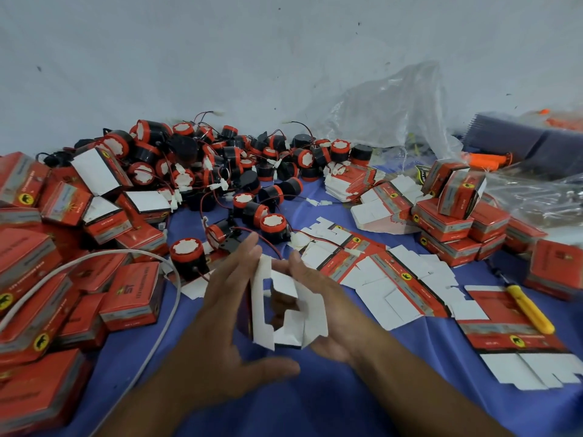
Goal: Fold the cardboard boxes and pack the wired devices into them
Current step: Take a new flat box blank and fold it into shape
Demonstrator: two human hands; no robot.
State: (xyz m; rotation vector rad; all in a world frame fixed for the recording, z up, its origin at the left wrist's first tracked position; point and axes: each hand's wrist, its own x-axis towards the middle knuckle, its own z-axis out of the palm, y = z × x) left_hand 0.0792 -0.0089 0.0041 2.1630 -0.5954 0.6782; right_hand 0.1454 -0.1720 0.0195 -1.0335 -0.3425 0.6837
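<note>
The left hand (220, 310) and right hand (315, 279) have their fingers straight, a flat grip pressing a half-folded cardboard box (262, 310) between them, white flaps up, over the blue cloth (331, 398). Just beyond the fingertips a heap of black-and-red wired devices (220, 159) begins. Flat box blanks (394, 279) fan out rightward near a yellow-handled screwdriver (530, 307). Folded red boxes (132, 291) pile up on the left.
</note>
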